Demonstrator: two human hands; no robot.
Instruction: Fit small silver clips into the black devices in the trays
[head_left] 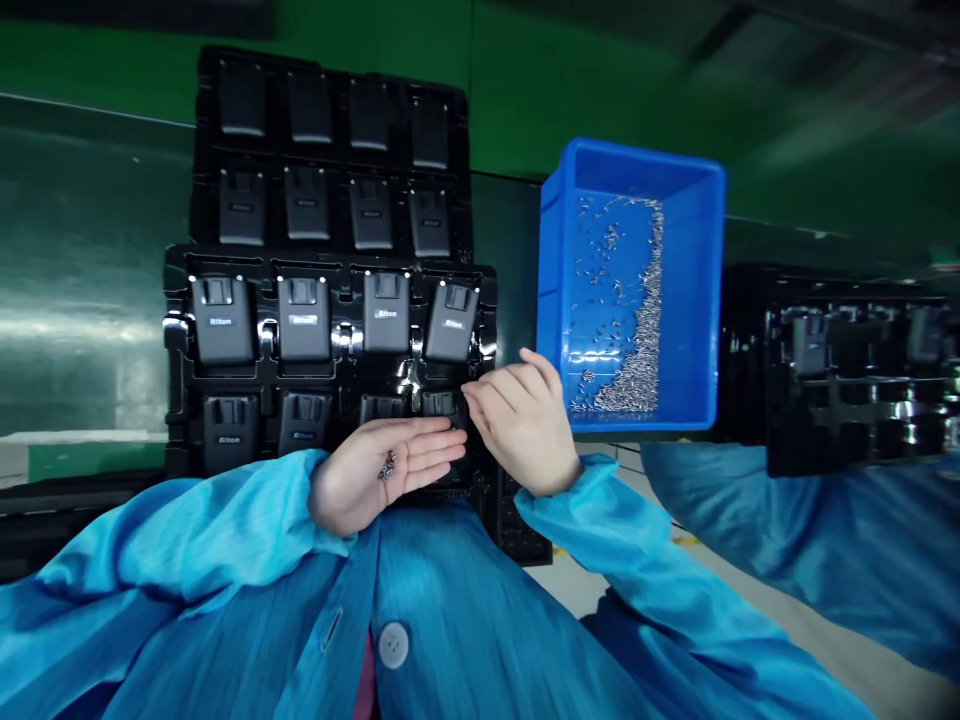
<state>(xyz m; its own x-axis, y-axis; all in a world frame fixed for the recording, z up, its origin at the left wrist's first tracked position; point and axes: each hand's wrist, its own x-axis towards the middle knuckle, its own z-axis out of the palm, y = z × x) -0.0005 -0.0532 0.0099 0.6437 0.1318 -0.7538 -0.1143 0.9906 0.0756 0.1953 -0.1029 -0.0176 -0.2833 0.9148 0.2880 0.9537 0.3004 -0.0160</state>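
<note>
My left hand (390, 468) is palm up with its fingers stretched out, holding a small pile of metal screws (387, 466). To its right my right hand (523, 420) has its fingers bent together in a pinch; what is between the tips, if anything, is too small to see. Both hands are over the lower right of a black tray (176, 350). Under my fingertips a black plastic case (439, 403) is partly hidden. Several like it stand in the tray's compartments, such as a case labelled "Riton" (452, 322).
A blue bin (553, 260) with many loose screws (637, 370) stands right of the tray. Behind the near tray lies another black tray (206, 150) of cases. At far right are a blurred black tray (780, 400) and another person's blue sleeve (750, 540).
</note>
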